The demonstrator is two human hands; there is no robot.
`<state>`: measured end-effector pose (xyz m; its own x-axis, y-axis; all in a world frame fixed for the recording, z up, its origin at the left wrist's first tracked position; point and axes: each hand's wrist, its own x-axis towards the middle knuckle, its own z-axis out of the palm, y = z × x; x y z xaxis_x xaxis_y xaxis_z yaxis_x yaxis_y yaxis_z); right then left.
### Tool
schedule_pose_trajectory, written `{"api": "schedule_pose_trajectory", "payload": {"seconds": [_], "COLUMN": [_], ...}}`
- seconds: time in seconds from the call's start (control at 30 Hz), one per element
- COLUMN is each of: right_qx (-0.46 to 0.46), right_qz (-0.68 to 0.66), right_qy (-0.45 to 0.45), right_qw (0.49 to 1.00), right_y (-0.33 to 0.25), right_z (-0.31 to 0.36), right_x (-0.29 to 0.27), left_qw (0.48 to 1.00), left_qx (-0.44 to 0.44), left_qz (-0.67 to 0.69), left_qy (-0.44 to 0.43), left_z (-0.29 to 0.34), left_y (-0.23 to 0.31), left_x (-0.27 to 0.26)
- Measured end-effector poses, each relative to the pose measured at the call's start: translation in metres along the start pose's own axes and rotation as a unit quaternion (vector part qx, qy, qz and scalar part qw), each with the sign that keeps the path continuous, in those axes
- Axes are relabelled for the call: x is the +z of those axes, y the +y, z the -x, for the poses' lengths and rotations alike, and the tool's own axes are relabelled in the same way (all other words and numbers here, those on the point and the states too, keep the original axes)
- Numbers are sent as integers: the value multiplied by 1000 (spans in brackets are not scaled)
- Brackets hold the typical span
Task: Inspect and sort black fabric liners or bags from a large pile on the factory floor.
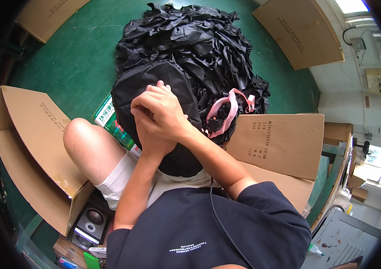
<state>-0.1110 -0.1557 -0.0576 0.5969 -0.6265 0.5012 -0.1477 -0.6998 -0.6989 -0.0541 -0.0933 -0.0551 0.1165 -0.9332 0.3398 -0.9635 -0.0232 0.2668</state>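
My right hand (166, 110) lies over my left hand (152, 134), its fingers bent round it. Both hands are closed together in a clasp, and most of the left fingers are hidden beneath the right ones. No other thing shows between them. Under the clasped hands, a rounded black fabric bag (148, 76) lies across my lap. Its lower part reaches my light shorts (121, 175). Beyond and to the right spreads a big heap of crumpled black fabric (186, 40). A pink strap (227, 114) with black pieces rests at its near right edge.
Open cardboard boxes stand at the left (33, 130) and right (280, 143). More cardboard is at the far left (49, 15) and far right (300, 33), on the green floor (94, 45). A green-and-white package (112, 119) lies beside my knee. A speaker (91, 222) sits at lower left.
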Motion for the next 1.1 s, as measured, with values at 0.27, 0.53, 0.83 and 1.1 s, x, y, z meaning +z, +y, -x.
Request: {"api": "schedule_pose_trajectory", "payload": {"seconds": [0.27, 0.53, 0.83, 1.1], "right_qx": [4, 17, 229, 552], "right_qz": [-3, -22, -612, -427], "right_qy": [12, 31, 108, 446], "right_qw": [1000, 999, 749, 560], "right_y": [0, 6, 99, 302], "right_z": [1, 3, 15, 136], "right_x": [-2, -9, -75, -103], "left_qw": [991, 963, 996, 994], "left_qx": [51, 101, -38, -31], "left_qz": [-123, -250, 62, 92], "left_qy": [-12, -21, -57, -52], "left_z": [-3, -1, 14, 56], "left_y": [3, 3, 5, 14], "left_x": [-2, -5, 11, 16]}}
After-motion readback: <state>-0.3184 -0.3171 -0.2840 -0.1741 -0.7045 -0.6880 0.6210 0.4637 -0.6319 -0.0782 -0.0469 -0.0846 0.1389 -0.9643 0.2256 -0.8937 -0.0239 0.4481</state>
